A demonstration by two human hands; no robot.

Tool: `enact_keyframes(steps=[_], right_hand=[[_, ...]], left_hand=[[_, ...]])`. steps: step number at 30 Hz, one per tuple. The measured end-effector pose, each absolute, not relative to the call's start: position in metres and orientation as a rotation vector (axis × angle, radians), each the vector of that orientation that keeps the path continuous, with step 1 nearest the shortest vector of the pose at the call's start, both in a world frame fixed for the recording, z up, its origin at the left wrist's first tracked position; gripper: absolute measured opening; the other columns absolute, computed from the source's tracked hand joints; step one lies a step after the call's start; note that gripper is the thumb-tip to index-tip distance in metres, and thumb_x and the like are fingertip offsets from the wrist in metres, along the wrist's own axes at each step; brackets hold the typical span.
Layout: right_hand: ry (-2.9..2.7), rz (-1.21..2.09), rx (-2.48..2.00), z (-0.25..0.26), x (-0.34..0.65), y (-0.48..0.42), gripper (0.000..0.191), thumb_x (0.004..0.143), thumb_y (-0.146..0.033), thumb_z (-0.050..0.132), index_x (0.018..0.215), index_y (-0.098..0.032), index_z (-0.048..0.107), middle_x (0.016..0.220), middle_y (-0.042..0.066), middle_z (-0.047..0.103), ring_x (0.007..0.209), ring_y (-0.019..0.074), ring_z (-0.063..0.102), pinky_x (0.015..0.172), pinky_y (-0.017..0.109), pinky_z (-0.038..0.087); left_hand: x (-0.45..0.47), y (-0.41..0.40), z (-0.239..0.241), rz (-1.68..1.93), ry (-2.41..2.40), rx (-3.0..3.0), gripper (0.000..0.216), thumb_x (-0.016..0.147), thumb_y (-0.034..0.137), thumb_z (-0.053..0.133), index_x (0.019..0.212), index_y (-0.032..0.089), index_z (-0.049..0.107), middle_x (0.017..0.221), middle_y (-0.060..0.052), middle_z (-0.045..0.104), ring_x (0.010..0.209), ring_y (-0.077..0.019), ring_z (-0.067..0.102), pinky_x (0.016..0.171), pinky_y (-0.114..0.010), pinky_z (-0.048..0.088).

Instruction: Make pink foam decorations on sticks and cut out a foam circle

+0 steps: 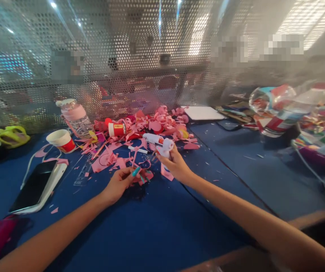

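My right hand is closed round the handle of a white glue gun whose nozzle points left, above the blue table. My left hand is curled, its fingers pinching a small pink and red paper piece on the table, just left of and below the gun. A heap of pink paper scraps lies right behind both hands.
A phone on a white case lies at the left, with a paper cup and a pink-capped bottle behind it. A red-and-white glue tube sits among the scraps. Perforated metal screen walls the back. Colourful clutter fills the right.
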State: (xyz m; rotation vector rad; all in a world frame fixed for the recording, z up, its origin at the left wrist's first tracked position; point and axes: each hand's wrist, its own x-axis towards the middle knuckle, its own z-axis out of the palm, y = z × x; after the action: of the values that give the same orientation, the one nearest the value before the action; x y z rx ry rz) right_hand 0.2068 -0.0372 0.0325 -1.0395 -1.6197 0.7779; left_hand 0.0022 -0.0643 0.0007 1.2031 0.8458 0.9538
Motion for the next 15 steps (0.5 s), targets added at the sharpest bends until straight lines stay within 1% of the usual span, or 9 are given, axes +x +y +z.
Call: enact_keyframes(steps=[1,2,3,4,5,7,9,12,15], right_hand=[[-1.604,0.789,-1.006,0.032,0.203,-0.037,0.031,0.075,-0.033,0.053,0.103,-0.019,0.052,0.108,0.007,0.047,0.099,0.0176,0.049,0.085,0.030,0.043],[-1.599,0.809,-0.989,0.031,0.201,-0.039,0.030,0.076,-0.033,0.054,0.103,-0.019,0.051,0.104,0.007,0.050,0.094,0.0169,0.052,0.082,0.030,0.044],[-1.572,0.842,-0.993,0.030,0.200,-0.041,0.030,0.077,-0.032,0.053,0.104,-0.019,0.050,0.097,0.006,0.053,0.083,0.0153,0.054,0.076,0.029,0.046],[-1.536,0.875,-1.018,0.027,0.199,-0.045,0.031,0.078,-0.032,0.053,0.106,-0.018,0.049,0.090,0.004,0.055,0.070,0.0133,0.054,0.065,0.028,0.047],[-1.492,0.898,-1.047,0.024,0.200,-0.048,0.034,0.077,-0.032,0.053,0.108,-0.018,0.047,0.083,0.003,0.055,0.060,0.0120,0.052,0.055,0.026,0.045],[-1.461,0.930,-1.113,0.018,0.201,-0.052,0.029,0.077,-0.031,0.054,0.102,-0.016,0.049,0.071,0.001,0.055,0.052,0.0110,0.048,0.048,0.025,0.041],[-1.491,0.932,-1.145,0.014,0.202,-0.053,0.022,0.076,-0.030,0.053,0.092,-0.015,0.051,0.062,0.000,0.053,0.048,0.0105,0.046,0.044,0.024,0.039],[-1.604,0.870,-1.190,0.012,0.203,-0.049,0.019,0.080,-0.030,0.045,0.092,-0.015,0.050,0.057,-0.001,0.053,0.045,0.0110,0.045,0.042,0.024,0.038],[-1.836,0.524,-1.355,0.012,0.203,-0.046,0.017,0.081,-0.026,0.041,0.092,-0.016,0.049,0.068,0.004,0.056,0.054,0.0151,0.052,0.048,0.027,0.043]], left_hand=[[0.003,-0.064,0.002,0.967,0.829,1.175,0.025,0.071,0.041,0.064,0.075,0.016,0.064,0.086,-0.005,0.069,0.074,-0.0147,0.063,0.072,-0.026,0.047],[0.003,-0.064,0.003,0.969,0.814,1.164,0.026,0.071,0.041,0.064,0.073,0.016,0.064,0.085,-0.005,0.069,0.073,-0.0147,0.063,0.074,-0.027,0.047],[0.003,-0.064,0.004,0.974,0.786,1.160,0.027,0.070,0.042,0.064,0.073,0.015,0.064,0.086,-0.005,0.068,0.074,-0.0147,0.063,0.076,-0.029,0.047],[0.003,-0.063,0.005,0.956,0.779,1.164,0.026,0.070,0.042,0.064,0.072,0.015,0.064,0.087,-0.005,0.068,0.073,-0.0144,0.062,0.076,-0.029,0.047],[0.004,-0.063,0.006,0.925,0.803,1.172,0.025,0.071,0.041,0.063,0.070,0.015,0.064,0.085,-0.005,0.068,0.072,-0.0138,0.062,0.074,-0.028,0.047],[0.003,-0.061,0.008,0.914,0.846,1.201,0.025,0.073,0.040,0.062,0.069,0.016,0.065,0.081,-0.004,0.068,0.070,-0.0125,0.061,0.069,-0.024,0.047],[0.003,-0.060,0.008,0.913,0.852,1.219,0.024,0.073,0.040,0.061,0.071,0.016,0.066,0.076,-0.003,0.067,0.069,-0.0118,0.060,0.066,-0.022,0.045],[0.001,-0.059,0.007,0.906,0.811,1.215,0.025,0.075,0.040,0.060,0.073,0.016,0.066,0.072,-0.003,0.066,0.068,-0.0120,0.060,0.067,-0.023,0.044],[0.002,-0.059,0.008,0.897,0.836,1.239,0.026,0.076,0.040,0.058,0.073,0.016,0.066,0.073,-0.004,0.066,0.069,-0.0128,0.060,0.066,-0.024,0.044]])
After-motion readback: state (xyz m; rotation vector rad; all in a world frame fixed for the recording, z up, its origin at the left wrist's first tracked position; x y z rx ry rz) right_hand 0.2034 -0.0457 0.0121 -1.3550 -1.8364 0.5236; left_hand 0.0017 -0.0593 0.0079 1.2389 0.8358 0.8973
